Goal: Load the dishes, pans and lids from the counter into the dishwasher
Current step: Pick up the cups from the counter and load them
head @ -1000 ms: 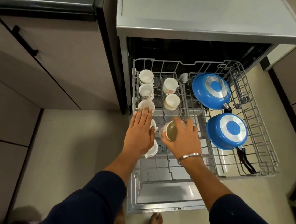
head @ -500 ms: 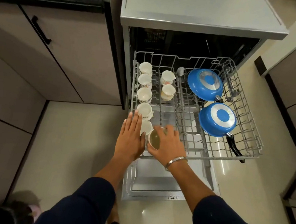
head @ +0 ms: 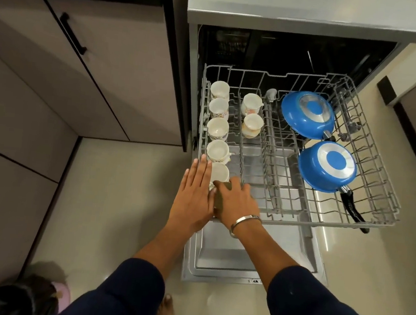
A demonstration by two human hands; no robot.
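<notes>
At the rack's front left corner, the right hand curls around a cup; the left hand lies flat, holding nothing. Seat the cup mouth-down between tines, clear of the neighbouring white cup.

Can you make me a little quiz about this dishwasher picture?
1. How many blue pans sit upside down in the rack?
2. True or false: the left hand lies flat with straight fingers beside the nearest white cup.
3. What does the right hand hold? A) a fork B) a brownish cup C) a lid

Key: 1. Two. 2. True. 3. B.
</notes>
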